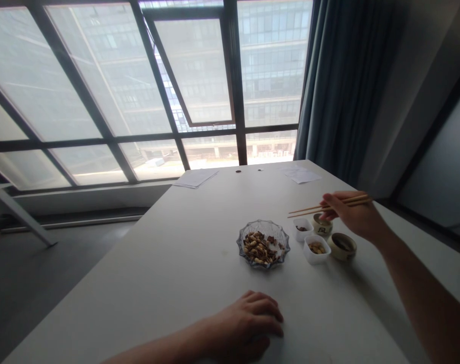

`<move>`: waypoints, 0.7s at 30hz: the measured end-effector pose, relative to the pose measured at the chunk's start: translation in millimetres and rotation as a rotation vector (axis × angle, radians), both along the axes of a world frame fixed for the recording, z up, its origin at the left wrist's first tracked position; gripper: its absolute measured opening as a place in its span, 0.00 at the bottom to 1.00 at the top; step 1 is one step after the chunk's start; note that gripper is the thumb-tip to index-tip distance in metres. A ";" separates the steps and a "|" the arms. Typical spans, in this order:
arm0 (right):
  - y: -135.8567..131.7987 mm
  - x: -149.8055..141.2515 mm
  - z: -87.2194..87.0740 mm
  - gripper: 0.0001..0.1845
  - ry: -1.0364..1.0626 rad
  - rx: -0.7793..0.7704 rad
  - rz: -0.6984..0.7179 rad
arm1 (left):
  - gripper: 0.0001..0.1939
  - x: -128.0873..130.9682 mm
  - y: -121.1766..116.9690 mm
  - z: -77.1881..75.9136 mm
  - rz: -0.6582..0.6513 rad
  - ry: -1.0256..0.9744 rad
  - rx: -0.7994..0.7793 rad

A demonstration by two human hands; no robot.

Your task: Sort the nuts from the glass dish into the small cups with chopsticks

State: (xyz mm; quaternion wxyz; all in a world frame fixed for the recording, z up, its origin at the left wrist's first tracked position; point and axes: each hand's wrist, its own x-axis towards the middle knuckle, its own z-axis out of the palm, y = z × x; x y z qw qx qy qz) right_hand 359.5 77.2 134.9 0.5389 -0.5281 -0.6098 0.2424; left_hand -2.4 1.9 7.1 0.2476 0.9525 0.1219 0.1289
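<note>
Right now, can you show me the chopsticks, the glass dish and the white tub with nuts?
Chopsticks (309, 208): head view, middle of the sticks.
Glass dish (262, 223): head view, on its far rim.
White tub (316, 258): head view, on its front wall.

Bright daylight glares through the window (81, 96) — the table (138, 263) falls dim, picture edges visibly bowed.

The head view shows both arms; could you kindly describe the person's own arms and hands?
The left arm and right arm are bare, with no sleeves showing; the left hand and right hand wear no gloves, rings or watches.
</note>
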 end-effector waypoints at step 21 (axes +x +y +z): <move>4.8 -77.7 -54.1 0.32 0.068 -0.214 0.243 | 0.19 0.5 0.3 -2.1 -0.007 -0.016 0.024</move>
